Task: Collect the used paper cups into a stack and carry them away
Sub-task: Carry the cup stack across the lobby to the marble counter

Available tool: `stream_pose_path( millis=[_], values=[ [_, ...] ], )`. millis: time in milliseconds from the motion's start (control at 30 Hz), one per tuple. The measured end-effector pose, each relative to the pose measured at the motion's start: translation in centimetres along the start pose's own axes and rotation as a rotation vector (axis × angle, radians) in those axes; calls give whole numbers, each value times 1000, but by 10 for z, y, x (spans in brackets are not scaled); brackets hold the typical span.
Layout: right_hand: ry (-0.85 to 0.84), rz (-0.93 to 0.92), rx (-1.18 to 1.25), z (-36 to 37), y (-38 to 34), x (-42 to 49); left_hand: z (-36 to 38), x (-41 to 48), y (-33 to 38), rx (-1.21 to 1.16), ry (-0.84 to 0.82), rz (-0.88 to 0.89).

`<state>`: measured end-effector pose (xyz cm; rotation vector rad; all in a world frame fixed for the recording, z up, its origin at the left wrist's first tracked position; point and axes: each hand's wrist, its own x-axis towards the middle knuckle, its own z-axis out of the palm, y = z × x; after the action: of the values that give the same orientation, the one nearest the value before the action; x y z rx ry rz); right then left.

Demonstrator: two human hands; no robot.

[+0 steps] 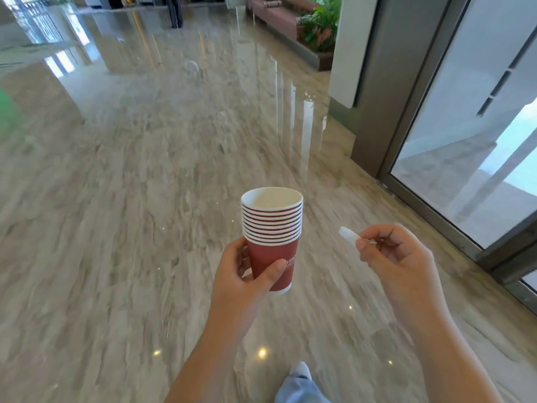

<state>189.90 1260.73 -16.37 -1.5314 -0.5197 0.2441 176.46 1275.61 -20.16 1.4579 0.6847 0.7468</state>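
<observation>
Marble floor (122, 216) fills the view, glossy, blurred. Left hand (244, 274) has its grip wrapped round the lower body of a stack of red paper cups (271, 237): thumb across the front, fingers behind. Stack is upright, white rims nested above the hand, top cup looks empty inside. Right hand (395, 257) sits just beside the stack, not touching it, grip pinched on a small white piece (348, 235) poking out toward the cups; can't tell what it is. Glass door (470, 126) at far right.
</observation>
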Motion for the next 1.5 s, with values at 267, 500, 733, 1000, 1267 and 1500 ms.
stream_pose_path(
  millis=[267, 500, 733, 1000, 1267, 1500],
  values=[
    [-55, -28, -47, 46, 18, 194, 35, 186, 5, -36, 30, 2],
    [-49, 38, -63, 114, 63, 342, 35, 352, -25, -48, 72, -43],
    [-87, 36, -92, 224, 79, 511, 12, 553, -40, -40, 85, -64],
    [-68, 74, -83, 285, 111, 672, 22, 734, -51, -8, 73, -84],
    [61, 78, -81, 296, 164, 867, 93, 935, -58, -31, 12, -61],
    [46, 32, -67, 303, 172, 1055, 177, 1117, -33, -10, -83, 22]
  ],
)
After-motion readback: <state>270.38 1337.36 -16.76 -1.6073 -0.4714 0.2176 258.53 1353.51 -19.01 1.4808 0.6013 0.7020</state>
